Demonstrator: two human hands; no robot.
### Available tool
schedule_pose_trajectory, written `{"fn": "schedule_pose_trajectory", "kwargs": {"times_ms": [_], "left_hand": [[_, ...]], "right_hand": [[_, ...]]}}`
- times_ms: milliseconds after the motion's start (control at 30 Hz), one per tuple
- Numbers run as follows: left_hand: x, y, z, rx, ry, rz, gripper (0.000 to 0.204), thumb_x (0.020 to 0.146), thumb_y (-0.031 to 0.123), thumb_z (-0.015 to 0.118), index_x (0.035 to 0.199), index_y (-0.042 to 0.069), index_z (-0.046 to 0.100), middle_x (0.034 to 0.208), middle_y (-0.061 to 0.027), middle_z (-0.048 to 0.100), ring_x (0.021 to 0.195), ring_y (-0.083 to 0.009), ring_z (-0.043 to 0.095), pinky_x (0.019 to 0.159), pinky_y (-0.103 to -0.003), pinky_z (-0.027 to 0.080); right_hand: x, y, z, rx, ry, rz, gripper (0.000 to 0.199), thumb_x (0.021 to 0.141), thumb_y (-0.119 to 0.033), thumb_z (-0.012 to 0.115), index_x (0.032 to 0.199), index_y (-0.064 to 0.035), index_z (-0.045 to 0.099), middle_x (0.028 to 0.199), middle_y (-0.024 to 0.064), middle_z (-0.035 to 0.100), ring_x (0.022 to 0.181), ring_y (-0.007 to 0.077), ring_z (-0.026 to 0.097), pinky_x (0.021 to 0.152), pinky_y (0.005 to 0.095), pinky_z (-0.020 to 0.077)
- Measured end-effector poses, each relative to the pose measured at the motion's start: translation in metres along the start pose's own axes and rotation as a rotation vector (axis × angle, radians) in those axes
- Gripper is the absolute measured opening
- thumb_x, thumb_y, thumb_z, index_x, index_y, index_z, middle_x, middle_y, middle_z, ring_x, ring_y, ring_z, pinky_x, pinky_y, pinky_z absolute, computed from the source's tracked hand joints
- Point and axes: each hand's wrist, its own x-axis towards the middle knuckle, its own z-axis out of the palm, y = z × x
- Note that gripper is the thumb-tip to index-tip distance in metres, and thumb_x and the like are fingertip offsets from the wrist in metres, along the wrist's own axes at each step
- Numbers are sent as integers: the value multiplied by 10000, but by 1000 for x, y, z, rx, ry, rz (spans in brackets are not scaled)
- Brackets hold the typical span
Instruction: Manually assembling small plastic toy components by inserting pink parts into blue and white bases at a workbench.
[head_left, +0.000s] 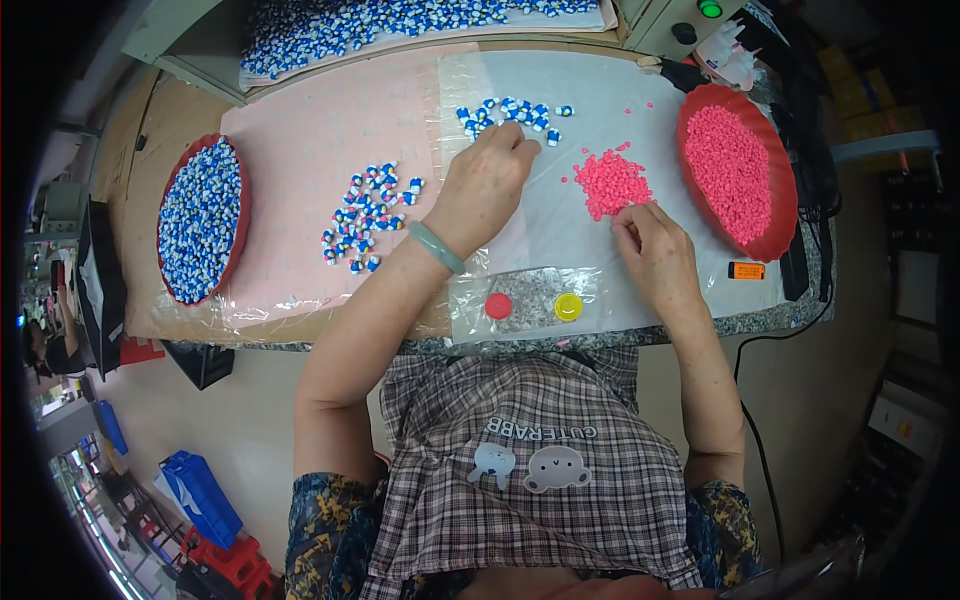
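Note:
My left hand, wearing a green bangle, reaches to the loose blue-and-white pieces at the back middle. Its fingers are curled together; what they hold, if anything, is hidden. At the near edge of a heap of small pink pieces is my right hand, thumb and fingertips pinched together. Whether a pink piece sits in that pinch is too small to tell. Left of my left forearm lies a scattered group of blue-and-white pieces, several showing pink bits.
A red dish full of blue-and-white pieces stands far left. Another red dish holds pink pieces at right, near an orange-and-black object. Red and yellow discs lie near the front edge. A machine housing borders the back.

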Motion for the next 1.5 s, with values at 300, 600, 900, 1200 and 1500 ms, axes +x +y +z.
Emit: {"fn": "schedule_pose_trajectory", "kwargs": {"times_ms": [300,600,900,1200,1500], "left_hand": [[-13,53,-37,-665,-100,-274,128,888,56,641,977,-6,708,831,-122,659,657,-204,630,641,-315,527],[-41,80,-17,-1132,-293,-601,107,946,78,664,985,-21,673,847,3,668,777,-24,592,680,-193,503],[-43,77,-26,-1182,-373,-588,54,935,41,643,940,-13,647,837,39,620,760,-5,555,672,-170,472],[-44,75,-27,-1174,-382,-544,52,921,42,657,923,-6,637,812,54,594,754,3,523,650,-166,453],[-38,85,-43,-954,-327,-446,85,883,59,683,942,10,647,771,18,628,628,-17,518,552,-196,440]], "right_hand": [[-9,9,-21,1319,-358,587,103,983,-159,607,978,-63,642,742,-40,553,590,21,425,483,187,287],[-25,-29,-3,1473,-270,552,97,991,-144,597,990,-54,632,740,-23,565,591,28,445,490,181,316],[-30,-43,-5,1222,-158,431,78,969,-74,614,1006,-7,626,811,53,666,681,103,632,567,216,490],[-34,-40,-8,1298,-252,470,89,968,-64,609,1011,12,625,850,82,689,725,139,682,653,246,567],[-27,-29,-14,1357,-472,518,150,1010,-147,554,1030,-10,614,794,40,636,668,103,617,610,248,515]]}}
